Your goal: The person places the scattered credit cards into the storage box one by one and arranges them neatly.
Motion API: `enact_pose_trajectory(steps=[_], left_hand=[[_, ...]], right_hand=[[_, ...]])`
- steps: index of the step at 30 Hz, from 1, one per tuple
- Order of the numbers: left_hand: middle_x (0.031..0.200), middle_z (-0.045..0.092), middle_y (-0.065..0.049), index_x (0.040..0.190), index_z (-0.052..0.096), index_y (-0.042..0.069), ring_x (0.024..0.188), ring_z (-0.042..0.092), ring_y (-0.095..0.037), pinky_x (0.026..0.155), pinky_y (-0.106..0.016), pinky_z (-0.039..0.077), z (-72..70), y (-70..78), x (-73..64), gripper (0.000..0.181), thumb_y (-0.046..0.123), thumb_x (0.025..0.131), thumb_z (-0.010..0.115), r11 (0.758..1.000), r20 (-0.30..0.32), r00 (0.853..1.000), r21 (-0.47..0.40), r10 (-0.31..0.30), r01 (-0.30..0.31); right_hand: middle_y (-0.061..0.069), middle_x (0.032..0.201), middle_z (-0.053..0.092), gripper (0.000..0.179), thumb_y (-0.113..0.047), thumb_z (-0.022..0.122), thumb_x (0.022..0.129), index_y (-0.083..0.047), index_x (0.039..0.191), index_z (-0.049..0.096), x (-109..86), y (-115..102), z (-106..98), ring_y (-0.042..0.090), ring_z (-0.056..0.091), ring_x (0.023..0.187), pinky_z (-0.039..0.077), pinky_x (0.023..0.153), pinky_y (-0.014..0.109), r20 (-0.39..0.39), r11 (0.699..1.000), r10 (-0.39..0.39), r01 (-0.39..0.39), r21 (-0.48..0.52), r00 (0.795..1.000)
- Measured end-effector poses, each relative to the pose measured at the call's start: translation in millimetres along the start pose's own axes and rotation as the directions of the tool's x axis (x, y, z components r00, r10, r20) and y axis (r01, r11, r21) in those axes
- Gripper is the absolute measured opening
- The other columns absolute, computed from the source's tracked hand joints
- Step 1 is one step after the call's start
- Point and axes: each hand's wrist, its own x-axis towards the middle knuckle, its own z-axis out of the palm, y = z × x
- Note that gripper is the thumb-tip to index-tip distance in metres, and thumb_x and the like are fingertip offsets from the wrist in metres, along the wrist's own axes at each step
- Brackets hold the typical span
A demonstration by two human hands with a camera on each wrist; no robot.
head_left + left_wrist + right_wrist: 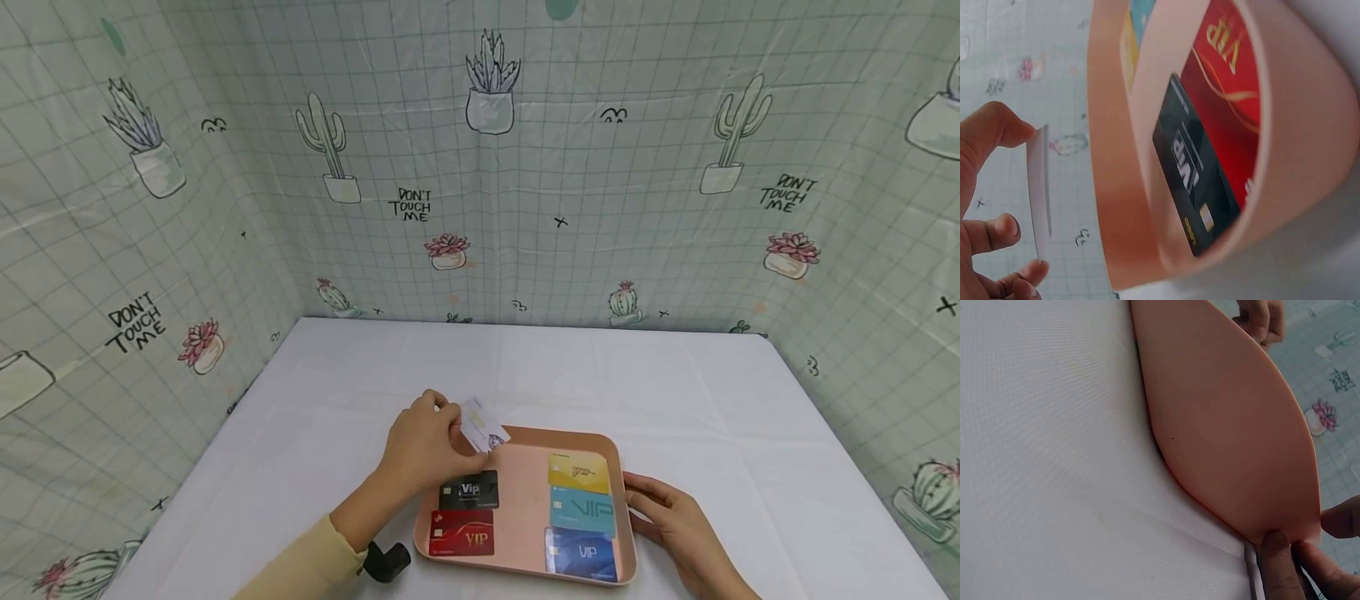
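My left hand point(423, 442) pinches a small white card point(482, 427) by its edges, raised over the far left corner of a shallow pink tray point(521, 508). In the left wrist view that card point(1038, 187) is seen nearly edge-on between thumb and fingertips. Inside the tray, a black Vip card point(468, 490) and a red VIP card point(462, 533) lie on the left. A yellow card point(579, 473), a light blue one point(582, 508) and a dark blue one point(581, 552) form a column on the right. Fingertips of my right hand point(678, 521) touch the tray's right outer wall.
The tray stands on a white cloth point(360, 367) near the front of the table. Behind and at both sides hangs a gridded curtain point(555, 167) printed with potted plants. A black device point(386, 562) sits at my left wrist, close by the tray's front left corner.
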Motion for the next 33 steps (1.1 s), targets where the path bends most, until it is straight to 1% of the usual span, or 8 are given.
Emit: enact_pose_trajectory(steps=[3, 4, 7, 10, 16, 22, 27, 33], left_hand=[[0.108, 0.062, -0.008, 0.067, 0.049, 0.022, 0.085, 0.058, -0.020, 0.068, -0.033, 0.047, 0.8, 6.6, -6.5, 0.053, 0.064, 0.071, 0.082, 1.000, 0.029, 1.000, -0.002, 0.010, -0.010], [0.106, 0.062, -0.008, 0.071, 0.056, 0.021, 0.085, 0.058, -0.020, 0.070, -0.034, 0.048, 1.8, 8.4, -8.3, 0.050, 0.063, 0.070, 0.082, 1.000, 0.044, 0.999, -0.004, 0.012, -0.012], [0.104, 0.062, -0.007, 0.093, 0.073, 0.016, 0.087, 0.058, -0.020, 0.074, -0.038, 0.050, 6.4, 13.5, -12.8, 0.053, 0.064, 0.071, 0.082, 1.000, 0.099, 0.995, -0.008, 0.003, -0.002], [0.101, 0.063, -0.008, 0.116, 0.075, 0.014, 0.087, 0.058, -0.021, 0.078, -0.040, 0.051, 11.6, 17.3, -14.1, 0.070, 0.067, 0.071, 0.079, 1.000, 0.127, 0.992, 0.022, -0.014, 0.011], [0.097, 0.068, -0.008, 0.104, 0.075, 0.013, 0.085, 0.060, -0.025, 0.081, -0.047, 0.053, 20.7, 23.5, -15.4, 0.070, 0.076, 0.074, 0.070, 0.993, 0.150, 0.987, 0.114, -0.056, 0.039], [0.103, 0.070, -0.012, 0.109, 0.071, 0.010, 0.089, 0.057, -0.030, 0.086, -0.049, 0.049, 25.0, 28.6, -19.2, 0.070, 0.070, 0.074, 0.071, 0.983, 0.160, 0.983, 0.168, -0.094, 0.067], [0.093, 0.065, -0.016, 0.101, 0.068, 0.006, 0.087, 0.058, -0.032, 0.084, -0.048, 0.049, 25.9, 32.2, -19.8, 0.068, 0.070, 0.077, 0.070, 0.956, 0.135, 0.985, 0.286, -0.104, 0.061], [0.106, 0.068, -0.024, 0.113, 0.069, 0.000, 0.096, 0.063, -0.036, 0.089, -0.048, 0.051, 34.0, 38.4, -19.5, 0.078, 0.072, 0.081, 0.067, 0.911, 0.146, 0.983, 0.411, -0.109, 0.040]], right_hand=[[0.027, 0.153, 0.049, 0.053, -0.019, 0.061, 0.104, 0.009, 0.147, 0.048, -1.0, 1, 0, 0.019, 0.063, 0.126, 0.058, 0.094, 0.035, 0.004, 1.000, -0.006, 0.006, 0.002, 1.000], [0.027, 0.153, 0.048, 0.053, -0.020, 0.061, 0.105, 0.009, 0.147, 0.048, -1.4, 1, 0, 0.020, 0.062, 0.127, 0.058, 0.094, 0.035, 0.005, 1.000, -0.008, 0.008, 0.001, 1.000], [0.028, 0.154, 0.047, 0.054, -0.021, 0.061, 0.105, 0.009, 0.147, 0.048, -2.7, 2, 0, 0.022, 0.061, 0.129, 0.058, 0.095, 0.035, 0.007, 1.000, -0.016, 0.016, -0.008, 1.000], [0.028, 0.154, 0.047, 0.054, -0.021, 0.061, 0.105, 0.009, 0.147, 0.047, -2.9, 3, -1, 0.022, 0.061, 0.129, 0.058, 0.094, 0.035, 0.006, 1.000, -0.020, 0.020, -0.008, 1.000], [0.028, 0.153, 0.048, 0.053, -0.021, 0.060, 0.105, 0.009, 0.147, 0.048, -3.0, 6, 1, 0.023, 0.061, 0.129, 0.058, 0.094, 0.035, 0.010, 1.000, -0.019, 0.019, -0.005, 1.000], [0.028, 0.153, 0.049, 0.054, -0.022, 0.062, 0.104, 0.008, 0.147, 0.049, -5.1, 7, 2, 0.024, 0.061, 0.129, 0.058, 0.094, 0.034, 0.005, 1.000, -0.020, 0.021, -0.019, 1.000], [0.027, 0.153, 0.049, 0.055, -0.022, 0.063, 0.103, 0.008, 0.147, 0.048, -5.7, 7, 3, 0.023, 0.061, 0.129, 0.058, 0.094, 0.033, 0.008, 0.999, -0.031, 0.031, -0.026, 0.999], [0.027, 0.152, 0.050, 0.054, -0.021, 0.062, 0.104, 0.009, 0.147, 0.048, -6.6, 9, 3, 0.022, 0.063, 0.127, 0.058, 0.093, 0.033, 0.007, 0.999, -0.045, 0.046, -0.017, 0.999]])
